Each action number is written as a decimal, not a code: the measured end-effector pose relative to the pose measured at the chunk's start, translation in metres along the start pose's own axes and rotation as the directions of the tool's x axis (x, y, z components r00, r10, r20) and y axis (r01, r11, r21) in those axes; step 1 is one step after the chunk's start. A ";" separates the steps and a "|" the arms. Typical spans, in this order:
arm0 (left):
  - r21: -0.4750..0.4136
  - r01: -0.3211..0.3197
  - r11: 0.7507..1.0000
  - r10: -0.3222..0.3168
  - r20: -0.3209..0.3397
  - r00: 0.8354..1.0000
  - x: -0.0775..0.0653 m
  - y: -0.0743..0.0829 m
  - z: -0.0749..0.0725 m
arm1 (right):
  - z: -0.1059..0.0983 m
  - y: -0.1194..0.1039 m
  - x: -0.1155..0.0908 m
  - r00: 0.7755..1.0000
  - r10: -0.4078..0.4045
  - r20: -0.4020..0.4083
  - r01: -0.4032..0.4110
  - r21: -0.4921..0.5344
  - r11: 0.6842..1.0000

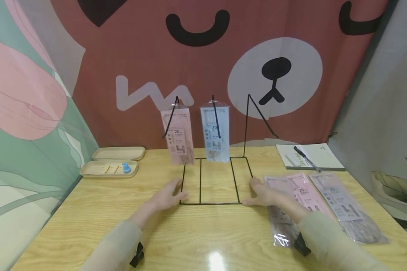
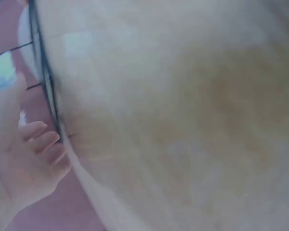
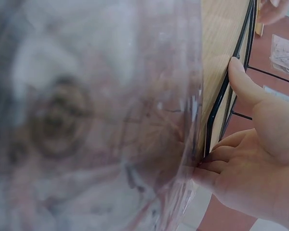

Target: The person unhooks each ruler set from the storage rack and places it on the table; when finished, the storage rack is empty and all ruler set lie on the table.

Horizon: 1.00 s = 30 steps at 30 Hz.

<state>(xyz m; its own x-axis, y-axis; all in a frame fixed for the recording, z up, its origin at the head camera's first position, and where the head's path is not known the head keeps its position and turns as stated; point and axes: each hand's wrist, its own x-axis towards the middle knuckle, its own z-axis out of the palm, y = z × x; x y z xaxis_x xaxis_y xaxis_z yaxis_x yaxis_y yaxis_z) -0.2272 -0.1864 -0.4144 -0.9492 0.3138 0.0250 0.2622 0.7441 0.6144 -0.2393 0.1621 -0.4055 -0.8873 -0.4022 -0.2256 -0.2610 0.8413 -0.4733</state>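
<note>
A black wire rack (image 1: pixel 210 203) with several upright hooks stands in the middle of the wooden table. A pink-carded plastic packet (image 1: pixel 182 150) hangs from its left hook and a blue-carded packet (image 1: pixel 213 150) from the middle one; the right hook is bare. My left hand (image 1: pixel 167 196) rests at the rack's front left corner, thumb spread from loosely bent fingers. At the front right corner is my right hand (image 1: pixel 264 192). Its thumb (image 3: pixel 241 77) touches the wire in the right wrist view, with the other fingers spread toward the end of the bar.
Several packets (image 1: pixel 346 207) lie at the right, partly under my right forearm. Behind them sit a notebook (image 1: pixel 329 158) and a black pen (image 1: pixel 302 151). At the back left are two beige trays (image 1: pixel 118 152), one with a blue piece (image 1: pixel 126 168). A printed curtain (image 1: pixel 122 49) hangs behind.
</note>
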 end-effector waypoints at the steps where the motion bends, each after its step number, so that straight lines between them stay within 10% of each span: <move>1: -0.040 0.012 0.999 -0.015 -0.071 0.997 0.003 0.001 -0.004 | 0.000 0.000 0.000 1.000 -0.003 0.000 0.003 -0.004 1.000; 3: -0.117 0.017 0.993 -0.044 -0.234 0.971 0.010 0.003 -0.013 | -0.001 0.001 0.000 1.000 -0.009 0.001 0.009 -0.013 1.000; 6: -0.232 0.004 0.973 -0.109 -0.442 0.890 0.021 0.006 -0.028 | -0.002 0.001 0.001 1.000 -0.005 0.008 0.005 -0.013 1.000; 10: -0.343 0.017 0.939 -0.202 -0.514 0.834 0.033 0.011 -0.044 | -0.003 0.000 0.000 1.000 0.005 0.024 -0.004 -0.011 1.000; 30: -0.493 0.052 0.868 -0.278 -0.396 0.875 0.051 0.016 -0.037 | -0.001 -0.002 -0.002 0.999 0.020 0.040 -0.019 -0.025 0.999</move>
<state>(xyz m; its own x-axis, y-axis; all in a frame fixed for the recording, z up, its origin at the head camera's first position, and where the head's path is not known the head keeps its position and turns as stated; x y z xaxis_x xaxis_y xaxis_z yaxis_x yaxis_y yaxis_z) -0.2775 -0.1802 -0.3742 -0.9726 -0.1655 0.1635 0.0921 0.3715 0.9239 -0.2379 0.1615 -0.4031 -0.8765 -0.3991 -0.2692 -0.2533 0.8579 -0.4471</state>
